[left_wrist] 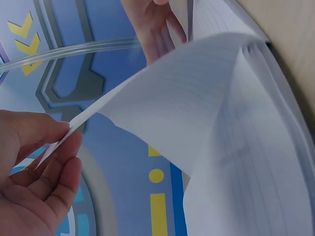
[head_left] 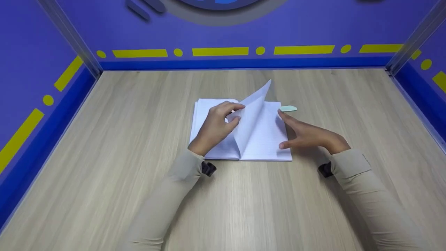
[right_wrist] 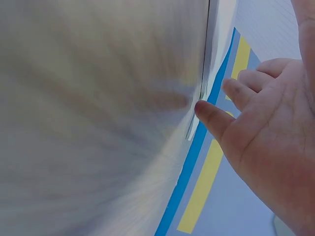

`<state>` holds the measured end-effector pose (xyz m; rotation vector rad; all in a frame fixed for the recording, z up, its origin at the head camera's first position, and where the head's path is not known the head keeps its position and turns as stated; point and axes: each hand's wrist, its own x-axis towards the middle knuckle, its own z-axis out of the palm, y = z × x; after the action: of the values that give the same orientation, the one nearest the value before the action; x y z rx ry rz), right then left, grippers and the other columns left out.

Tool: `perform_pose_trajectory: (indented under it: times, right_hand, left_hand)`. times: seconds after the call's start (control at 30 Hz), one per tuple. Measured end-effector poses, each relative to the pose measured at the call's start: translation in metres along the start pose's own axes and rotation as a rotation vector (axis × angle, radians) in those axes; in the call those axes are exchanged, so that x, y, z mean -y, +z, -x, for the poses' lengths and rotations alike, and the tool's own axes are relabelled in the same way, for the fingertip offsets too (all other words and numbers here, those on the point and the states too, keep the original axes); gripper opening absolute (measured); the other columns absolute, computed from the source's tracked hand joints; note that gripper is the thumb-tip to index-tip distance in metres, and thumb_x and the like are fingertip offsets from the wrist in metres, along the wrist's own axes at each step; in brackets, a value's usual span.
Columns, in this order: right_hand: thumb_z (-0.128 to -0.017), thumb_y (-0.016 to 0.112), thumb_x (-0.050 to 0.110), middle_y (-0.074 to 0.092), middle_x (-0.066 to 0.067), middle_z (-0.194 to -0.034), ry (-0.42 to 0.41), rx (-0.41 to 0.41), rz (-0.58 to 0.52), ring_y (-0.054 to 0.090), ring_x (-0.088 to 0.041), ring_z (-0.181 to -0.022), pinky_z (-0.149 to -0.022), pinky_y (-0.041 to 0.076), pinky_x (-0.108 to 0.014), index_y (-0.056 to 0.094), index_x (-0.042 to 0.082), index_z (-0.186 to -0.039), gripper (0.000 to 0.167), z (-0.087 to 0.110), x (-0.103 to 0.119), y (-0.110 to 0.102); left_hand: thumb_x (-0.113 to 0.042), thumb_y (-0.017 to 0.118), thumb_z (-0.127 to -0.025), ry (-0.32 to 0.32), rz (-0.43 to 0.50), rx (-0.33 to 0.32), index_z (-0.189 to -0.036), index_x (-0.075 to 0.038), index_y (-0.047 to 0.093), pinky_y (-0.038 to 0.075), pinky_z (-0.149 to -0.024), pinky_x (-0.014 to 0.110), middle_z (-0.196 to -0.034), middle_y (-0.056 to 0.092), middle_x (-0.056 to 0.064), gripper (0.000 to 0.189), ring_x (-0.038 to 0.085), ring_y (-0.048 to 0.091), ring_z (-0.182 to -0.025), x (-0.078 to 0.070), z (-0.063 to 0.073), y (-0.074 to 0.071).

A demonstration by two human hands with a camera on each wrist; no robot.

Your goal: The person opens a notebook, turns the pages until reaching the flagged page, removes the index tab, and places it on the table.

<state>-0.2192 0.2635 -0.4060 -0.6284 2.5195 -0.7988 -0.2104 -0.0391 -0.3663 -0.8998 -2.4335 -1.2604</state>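
Observation:
An open notebook (head_left: 268, 143) with white lined pages lies flat on the table. One page (head_left: 252, 116) stands raised from the middle fold and curves upward. My left hand (head_left: 219, 120) pinches this page; in the left wrist view the thumb and fingers of the left hand (left_wrist: 39, 167) close on its edge. Spread beside the notebook's right side is my right hand (head_left: 308, 134), holding nothing, its thumb over the right page. A pale green tab (head_left: 289, 108) sticks out at the upper right edge. In the right wrist view the right hand's fingers (right_wrist: 211, 118) extend near the notebook's edge.
The notebook lies on a light wood-grain table (head_left: 132, 139). Blue-purple panels (head_left: 223, 36) with yellow dashes and dots border the back and sides. A small dark device (head_left: 209, 168) sits at the left cuff, another (head_left: 325, 169) at the right cuff.

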Motion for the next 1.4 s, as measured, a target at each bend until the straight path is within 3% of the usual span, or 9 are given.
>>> perform_pose_trajectory:
  times: [0.27, 0.43, 0.6, 0.73, 0.9, 1.23, 1.4]
  right_hand:
    - [-0.078, 0.075, 0.047, -0.003, -0.011, -0.163, -0.01, 0.008, 0.015, 0.0, -0.031, -0.15, -0.119, 0.009, -0.053, 0.0, 0.012, -0.155, 0.114, 0.0, 0.0, 0.001]
    - [-0.079, 0.074, 0.046, -0.001, -0.009, -0.163, -0.022, 0.021, 0.024, 0.0, -0.032, -0.15, -0.119, 0.008, -0.053, 0.004, 0.012, -0.156, 0.11, -0.001, 0.0, 0.001]
    - [-0.08, 0.074, 0.045, 0.002, -0.009, -0.163, -0.029, 0.03, 0.027, 0.002, -0.031, -0.15, -0.119, 0.009, -0.052, 0.006, 0.01, -0.155, 0.107, -0.002, 0.0, 0.001]
    - [-0.081, 0.073, 0.045, 0.003, -0.009, -0.163, -0.026, 0.04, 0.028, 0.002, -0.031, -0.15, -0.119, 0.009, -0.052, 0.007, 0.01, -0.155, 0.106, -0.002, 0.001, 0.0]
    - [-0.079, 0.074, 0.047, 0.002, -0.008, -0.163, -0.01, 0.054, 0.041, 0.002, -0.03, -0.15, -0.119, 0.01, -0.052, 0.008, 0.011, -0.155, 0.107, -0.003, 0.002, 0.001]
    - [-0.075, 0.077, 0.047, 0.002, -0.008, -0.163, -0.021, 0.08, 0.086, 0.002, -0.029, -0.15, -0.119, 0.011, -0.051, 0.009, 0.011, -0.155, 0.111, -0.006, 0.004, 0.003]
    - [-0.074, 0.078, 0.048, 0.002, -0.007, -0.163, 0.013, 0.099, 0.109, 0.002, -0.029, -0.15, -0.119, 0.011, -0.052, 0.009, 0.014, -0.155, 0.112, -0.005, 0.005, 0.003]
  left_hand:
    - [0.001, 0.064, -0.087, -0.001, -0.107, 0.049, -0.122, -0.004, 0.064, 0.05, -0.095, 0.031, -0.126, 0.059, 0.013, 0.036, 0.023, 0.058, -0.117, 0.006, 0.008, -0.01]
    - [-0.001, 0.063, -0.087, 0.027, -0.192, 0.104, -0.13, -0.01, 0.061, 0.042, -0.106, 0.031, -0.145, 0.046, 0.011, 0.043, 0.024, 0.044, -0.133, 0.009, 0.012, -0.016]
    - [-0.005, 0.063, -0.089, 0.043, -0.261, 0.186, -0.135, -0.013, 0.057, 0.026, -0.118, 0.038, -0.154, 0.037, 0.008, 0.047, 0.024, 0.028, -0.145, 0.013, 0.016, -0.02]
    - [-0.009, 0.063, -0.09, 0.015, -0.309, 0.241, -0.136, -0.013, 0.055, 0.013, -0.12, 0.05, -0.153, 0.039, 0.008, 0.047, 0.025, 0.022, -0.148, 0.019, 0.019, -0.024]
    - [-0.013, 0.065, -0.09, -0.07, -0.359, 0.302, -0.137, -0.014, 0.055, 0.01, -0.12, 0.053, -0.15, 0.042, 0.007, 0.048, 0.024, 0.022, -0.148, 0.028, 0.025, -0.03]
    - [-0.022, 0.074, -0.085, -0.356, -0.255, 0.637, -0.149, -0.016, 0.037, 0.005, -0.121, 0.044, -0.16, 0.021, 0.01, 0.074, 0.025, 0.008, -0.15, 0.049, 0.035, -0.037]
    - [-0.022, 0.076, -0.083, -0.471, -0.215, 0.713, -0.151, -0.018, 0.033, 0.007, -0.121, 0.045, -0.162, 0.013, 0.006, 0.081, 0.024, 0.003, -0.151, 0.056, 0.037, -0.04]
